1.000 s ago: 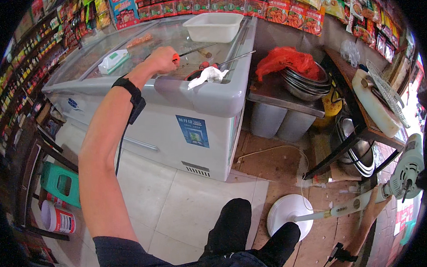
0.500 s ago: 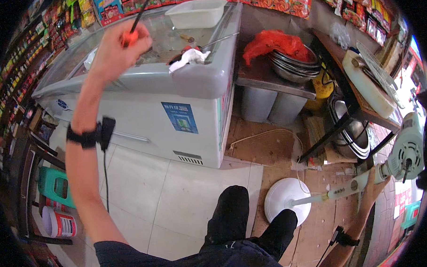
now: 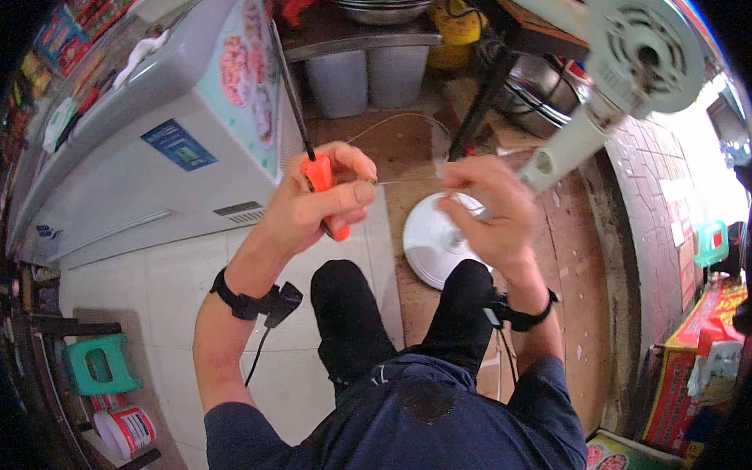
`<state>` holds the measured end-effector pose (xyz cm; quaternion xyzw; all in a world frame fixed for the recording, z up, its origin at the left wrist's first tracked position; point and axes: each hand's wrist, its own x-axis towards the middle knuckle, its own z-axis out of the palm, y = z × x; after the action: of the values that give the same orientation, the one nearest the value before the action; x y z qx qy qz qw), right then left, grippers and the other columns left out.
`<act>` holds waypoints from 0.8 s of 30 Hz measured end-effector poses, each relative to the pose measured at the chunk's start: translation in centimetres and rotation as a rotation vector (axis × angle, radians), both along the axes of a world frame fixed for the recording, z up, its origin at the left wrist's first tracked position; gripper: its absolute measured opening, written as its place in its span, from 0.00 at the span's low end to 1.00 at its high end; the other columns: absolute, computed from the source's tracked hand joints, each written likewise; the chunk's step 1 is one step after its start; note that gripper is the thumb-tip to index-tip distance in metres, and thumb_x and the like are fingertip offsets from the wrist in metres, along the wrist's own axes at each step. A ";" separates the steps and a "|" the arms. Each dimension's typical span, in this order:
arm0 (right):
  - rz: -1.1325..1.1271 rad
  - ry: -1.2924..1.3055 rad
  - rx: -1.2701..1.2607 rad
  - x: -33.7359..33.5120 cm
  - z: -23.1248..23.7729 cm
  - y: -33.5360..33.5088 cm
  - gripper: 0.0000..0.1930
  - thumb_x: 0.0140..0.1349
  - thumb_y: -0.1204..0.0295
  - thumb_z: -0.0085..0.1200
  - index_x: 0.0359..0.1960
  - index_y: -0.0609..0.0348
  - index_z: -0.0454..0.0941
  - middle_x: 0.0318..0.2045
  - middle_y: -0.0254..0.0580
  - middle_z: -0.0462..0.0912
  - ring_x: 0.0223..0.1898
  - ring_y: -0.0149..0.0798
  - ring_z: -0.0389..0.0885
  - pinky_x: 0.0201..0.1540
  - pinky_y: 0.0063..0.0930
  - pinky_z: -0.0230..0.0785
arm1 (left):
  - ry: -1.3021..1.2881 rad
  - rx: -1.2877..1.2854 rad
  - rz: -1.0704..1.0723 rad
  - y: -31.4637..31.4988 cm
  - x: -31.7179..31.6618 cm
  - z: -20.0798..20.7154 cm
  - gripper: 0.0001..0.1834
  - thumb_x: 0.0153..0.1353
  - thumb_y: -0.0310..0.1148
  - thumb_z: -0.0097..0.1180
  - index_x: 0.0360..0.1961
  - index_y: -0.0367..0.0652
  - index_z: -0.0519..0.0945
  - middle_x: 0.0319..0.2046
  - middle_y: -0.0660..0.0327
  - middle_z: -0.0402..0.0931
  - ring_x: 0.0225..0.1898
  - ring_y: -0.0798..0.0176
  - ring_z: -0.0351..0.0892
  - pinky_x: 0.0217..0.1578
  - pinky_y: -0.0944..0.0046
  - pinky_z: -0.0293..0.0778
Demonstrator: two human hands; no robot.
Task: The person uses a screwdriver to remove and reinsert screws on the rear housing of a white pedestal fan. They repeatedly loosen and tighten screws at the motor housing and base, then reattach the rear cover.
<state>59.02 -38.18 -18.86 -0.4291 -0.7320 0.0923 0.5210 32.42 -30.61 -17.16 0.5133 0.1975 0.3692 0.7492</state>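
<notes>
My left hand is closed around a screwdriver with an orange handle. Its long dark shaft points up and away. Thumb and forefinger come close together, with perhaps a tiny dark thing at their tips, too small to name. Facing it, my right hand is raised, slightly blurred, its fingers half bent and apart from the thumb; nothing shows in it. Just beyond the right hand leans the pale pole of a stand fan, with a bare motor housing on top and a round white base on the floor.
At left stands a chest freezer. Stacked metal bowls rest on a low table at the back, two grey bins beneath. Metal basins lie behind the pole. A green stool is at lower left, a red box at right.
My view has swung to the right. The left hand has come down from above the freezer with the screwdriver. My right hand has left the fan pole and moved toward the left hand.
</notes>
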 end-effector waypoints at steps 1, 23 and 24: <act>0.087 0.042 -0.033 -1.0 0.5 0.3 0.21 0.52 0.80 0.73 0.50 0.60 0.86 0.38 0.42 0.87 0.37 0.38 0.86 0.40 0.30 0.78 | 0.002 -0.029 -0.026 -0.9 1.0 -0.4 0.09 0.63 0.26 0.68 0.41 0.41 0.80 0.24 0.67 0.73 0.19 0.74 0.67 0.20 0.70 0.61; 0.935 1.400 -0.585 7.8 -1.0 -1.1 0.09 0.76 0.61 0.55 0.49 0.49 0.78 0.50 0.36 0.83 0.49 0.39 0.85 0.54 0.37 0.79 | 0.592 0.873 0.387 -13.1 5.8 4.0 0.32 0.66 0.20 0.58 0.71 0.36 0.66 0.54 0.49 0.81 0.48 0.60 0.84 0.51 0.61 0.80; 0.961 1.413 -0.570 7.6 -1.3 -0.7 0.09 0.76 0.61 0.55 0.49 0.49 0.78 0.51 0.36 0.83 0.51 0.40 0.85 0.55 0.38 0.79 | 0.578 0.962 0.404 -13.0 5.3 3.8 0.28 0.64 0.21 0.61 0.66 0.35 0.72 0.51 0.47 0.83 0.48 0.56 0.86 0.50 0.59 0.80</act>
<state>66.59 -38.86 -20.21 -0.0330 -0.2907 0.7205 0.6287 37.69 -43.57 -13.32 0.8269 0.2978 0.3979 0.2633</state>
